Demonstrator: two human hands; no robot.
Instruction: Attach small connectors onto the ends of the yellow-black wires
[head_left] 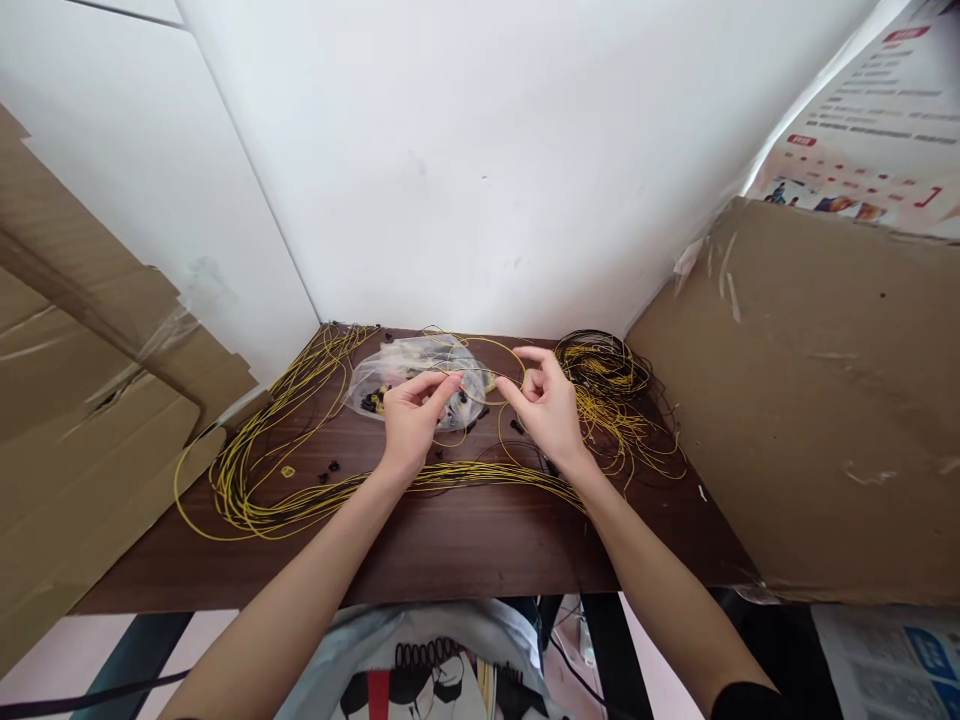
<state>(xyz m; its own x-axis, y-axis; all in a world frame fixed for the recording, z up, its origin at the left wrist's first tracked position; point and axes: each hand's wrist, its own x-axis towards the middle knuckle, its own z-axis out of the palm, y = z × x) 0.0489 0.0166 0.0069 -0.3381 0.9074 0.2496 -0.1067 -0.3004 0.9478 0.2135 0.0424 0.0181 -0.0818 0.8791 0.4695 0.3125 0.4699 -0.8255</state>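
Observation:
My left hand (411, 420) is closed, thumb and forefinger pinching a thin yellow-and-black wire (480, 371) over a clear plastic bag (361, 388). The bag lies on the brown tabletop with small black and yellow parts inside. My right hand (549, 405) is just to the right, its thumb and forefinger spread apart and the other fingers curled. A yellow wire loop (499, 342) curves beside the right fingertips; whether the curled fingers touch it I cannot tell.
A long bundle of yellow and black wires (247, 500) bends around the table's left side and runs under my wrists. A tangled wire coil (604, 365) lies at the right. Small black parts (330, 468) are scattered about. Cardboard (810, 400) stands on both sides, a white wall (480, 230) behind.

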